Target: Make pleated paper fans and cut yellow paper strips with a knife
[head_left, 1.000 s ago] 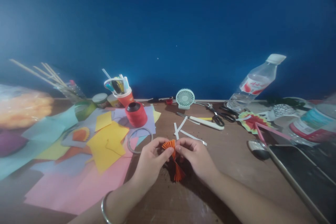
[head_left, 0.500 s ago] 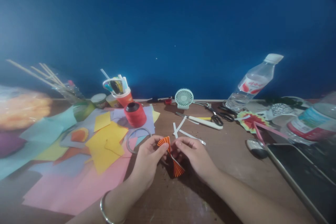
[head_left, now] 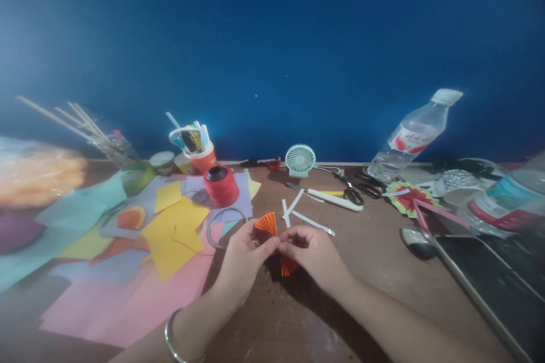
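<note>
Between my hands is an orange pleated paper fan [head_left: 266, 224], narrow at its middle and flared at both ends. My left hand [head_left: 244, 252] is closed on it, with the thumb and fingers pinching near the narrow middle. The fingertips of my right hand [head_left: 313, 252] press together at that same middle and partly hide the lower flare. White paper strips [head_left: 293, 212] lie on the table just beyond the hands. A grey ring [head_left: 213, 227] rests on the papers beside my left hand.
Coloured paper sheets [head_left: 174, 235] cover the left side. A red thread spool [head_left: 221, 186], a pen cup [head_left: 200, 156], a small fan [head_left: 300, 160], a cutter knife [head_left: 334, 199] and scissors [head_left: 352, 194] stand or lie behind. At right are a tilted bottle [head_left: 409, 136] and a phone [head_left: 477, 283].
My right fingers have moved left to meet my left thumb at the paper fan's middle. The upper flare has swung to the left, and the lower flare is now largely covered.
</note>
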{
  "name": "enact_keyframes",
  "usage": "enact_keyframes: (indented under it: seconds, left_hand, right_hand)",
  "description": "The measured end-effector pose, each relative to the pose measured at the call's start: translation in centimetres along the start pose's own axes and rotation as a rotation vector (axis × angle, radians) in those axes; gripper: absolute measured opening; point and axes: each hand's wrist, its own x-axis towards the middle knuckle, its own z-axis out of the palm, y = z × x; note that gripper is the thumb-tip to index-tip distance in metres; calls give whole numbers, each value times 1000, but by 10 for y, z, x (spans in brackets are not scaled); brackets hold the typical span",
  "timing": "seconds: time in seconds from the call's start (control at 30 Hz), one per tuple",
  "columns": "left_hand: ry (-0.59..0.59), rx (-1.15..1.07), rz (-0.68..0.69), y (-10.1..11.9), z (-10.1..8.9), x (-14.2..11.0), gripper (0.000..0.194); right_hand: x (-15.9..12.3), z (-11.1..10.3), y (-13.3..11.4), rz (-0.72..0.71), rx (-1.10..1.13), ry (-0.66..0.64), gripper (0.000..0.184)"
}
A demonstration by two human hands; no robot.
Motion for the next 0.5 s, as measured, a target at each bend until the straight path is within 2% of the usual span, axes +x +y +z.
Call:
enact_keyframes:
  seconds: [0.3, 0.5]
  left_hand:
    - [14, -49, -40, -3, -2, 4, 21]
    - [73, -7, -12, -1, -3, 3, 12]
  right_hand:
    - [1, -1, -2, 19, 45, 25, 13]
    - [2, -1, 5, -2, 97, 45, 16]
